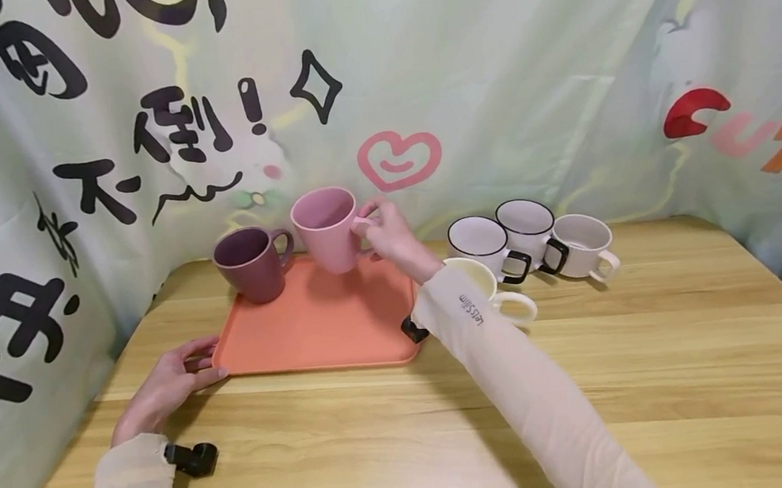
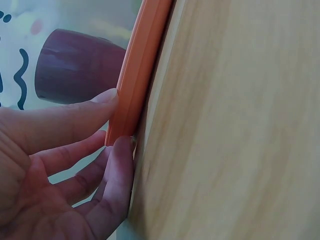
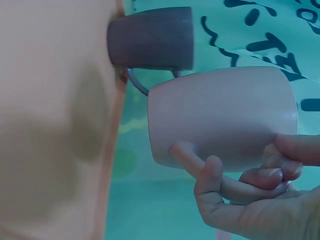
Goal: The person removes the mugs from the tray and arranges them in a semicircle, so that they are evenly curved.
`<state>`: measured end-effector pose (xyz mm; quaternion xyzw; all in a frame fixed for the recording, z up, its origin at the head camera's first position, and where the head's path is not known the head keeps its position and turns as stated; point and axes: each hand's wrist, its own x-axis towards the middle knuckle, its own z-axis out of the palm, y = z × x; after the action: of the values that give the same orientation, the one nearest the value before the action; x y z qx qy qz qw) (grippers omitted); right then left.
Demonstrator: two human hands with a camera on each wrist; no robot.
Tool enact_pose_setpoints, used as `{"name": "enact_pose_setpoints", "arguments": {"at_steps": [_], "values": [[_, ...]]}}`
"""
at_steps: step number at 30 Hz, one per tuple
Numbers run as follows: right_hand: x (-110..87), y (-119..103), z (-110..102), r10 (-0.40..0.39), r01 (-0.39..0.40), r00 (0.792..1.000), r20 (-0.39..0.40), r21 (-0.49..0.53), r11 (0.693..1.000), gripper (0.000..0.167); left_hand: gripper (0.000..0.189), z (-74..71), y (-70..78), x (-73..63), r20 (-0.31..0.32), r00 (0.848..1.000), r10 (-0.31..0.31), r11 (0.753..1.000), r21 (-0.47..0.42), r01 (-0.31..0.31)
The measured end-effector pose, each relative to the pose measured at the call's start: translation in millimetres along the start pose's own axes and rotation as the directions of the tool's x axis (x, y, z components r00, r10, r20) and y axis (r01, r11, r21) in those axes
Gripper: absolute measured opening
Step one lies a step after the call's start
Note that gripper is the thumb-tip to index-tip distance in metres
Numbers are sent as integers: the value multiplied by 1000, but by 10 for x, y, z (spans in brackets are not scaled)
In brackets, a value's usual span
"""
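Observation:
A pink mug (image 1: pixel 324 239) hangs a little above the back of an orange tray (image 1: pixel 301 337). My right hand (image 1: pixel 393 236) grips it by its handle, on the right side. The right wrist view shows a gap between the mug's base and the tray. On the tray's back left part a dark purple mug (image 1: pixel 254 270) stands upright, its handle toward the pink mug. At the tray's front left corner, my left hand (image 1: pixel 166 387) pinches the rim, its thumb (image 2: pixel 102 100) on the upper edge and fingers against the lower side.
Right of the tray, two white mugs with black rims (image 1: pixel 478 236) (image 1: pixel 524 218) and a plain white mug (image 1: pixel 580 244) stand grouped. A cream mug (image 1: pixel 515 306) sits partly behind my right forearm. A printed curtain (image 1: pixel 522 63) borders the wooden table (image 1: pixel 662 374).

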<state>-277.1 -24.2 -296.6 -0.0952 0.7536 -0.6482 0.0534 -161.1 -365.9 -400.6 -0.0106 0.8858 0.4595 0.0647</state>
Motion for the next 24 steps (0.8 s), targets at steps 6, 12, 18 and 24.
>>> {"name": "enact_pose_setpoints", "arguments": {"at_steps": [6,12,18,24], "values": [[-51,-68,-132,-48,48,999,15,30,998,11,66,0,0,-17,-2,1000,-6,1000,1,6],[-97,-77,-291,-51,50,998,23,31,998,12,66,4,2,-27,-8,1000,3,1000,7,-3],[-118,-67,-426,-54,53,999,8,45,998,10,66,14,1,-17,-4,1000,20,1000,10,-20],[-154,-79,-523,-71,71,997,-5,71,995,10,65,9,3,-23,0,1000,20,1000,9,-20]]}}
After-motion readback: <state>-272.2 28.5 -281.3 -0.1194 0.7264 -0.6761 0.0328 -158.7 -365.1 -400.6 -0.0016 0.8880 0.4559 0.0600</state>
